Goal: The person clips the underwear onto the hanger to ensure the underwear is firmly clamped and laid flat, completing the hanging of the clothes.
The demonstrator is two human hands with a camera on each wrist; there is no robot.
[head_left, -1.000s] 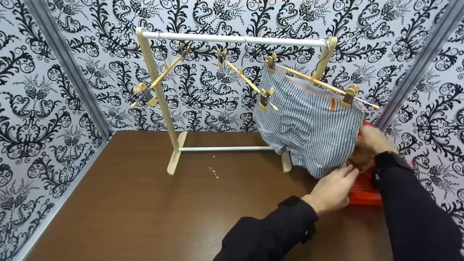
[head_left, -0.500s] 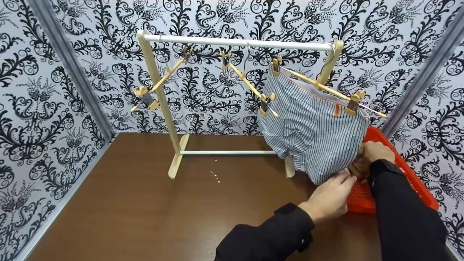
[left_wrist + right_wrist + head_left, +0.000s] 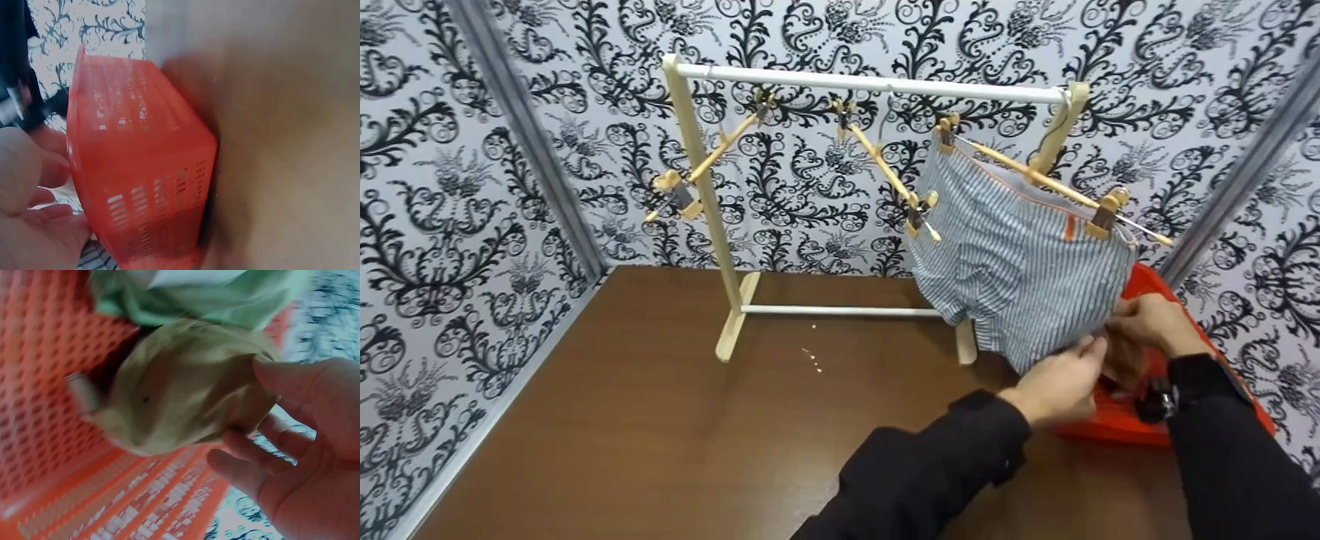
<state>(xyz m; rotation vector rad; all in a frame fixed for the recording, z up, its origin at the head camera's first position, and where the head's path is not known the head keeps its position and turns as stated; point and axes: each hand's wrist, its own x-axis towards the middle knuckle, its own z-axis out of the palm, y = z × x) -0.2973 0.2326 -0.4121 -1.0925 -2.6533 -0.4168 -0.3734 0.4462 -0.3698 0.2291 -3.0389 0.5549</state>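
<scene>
My right hand (image 3: 1159, 324) is over the red basket, behind the hanging striped shorts (image 3: 1027, 277). In the right wrist view, its thumb and fingers grip the edge of a bunched tan cloth garment (image 3: 185, 394). My left hand (image 3: 1061, 384) is at the near side of the same garment, beneath the shorts' lower hem. The left wrist view shows that hand (image 3: 39, 230) beside the basket rim with thumb and fingers bent; their tips are hidden, so whether they pinch the cloth cannot be seen. Two clips hold the shorts on a hanger (image 3: 1027, 171).
The red basket (image 3: 140, 163) stands on the brown table (image 3: 780, 450) at right. Green cloth (image 3: 236, 298) lies in it. A wooden rack with a white rail (image 3: 870, 82) carries two more clip hangers, one left (image 3: 724, 148), one middle (image 3: 885, 166). Patterned walls enclose the table.
My right hand has moved the tan garment about over the basket and now grips it nearer its edge. The left hand has stayed close beside it. The head view has shifted slightly.
</scene>
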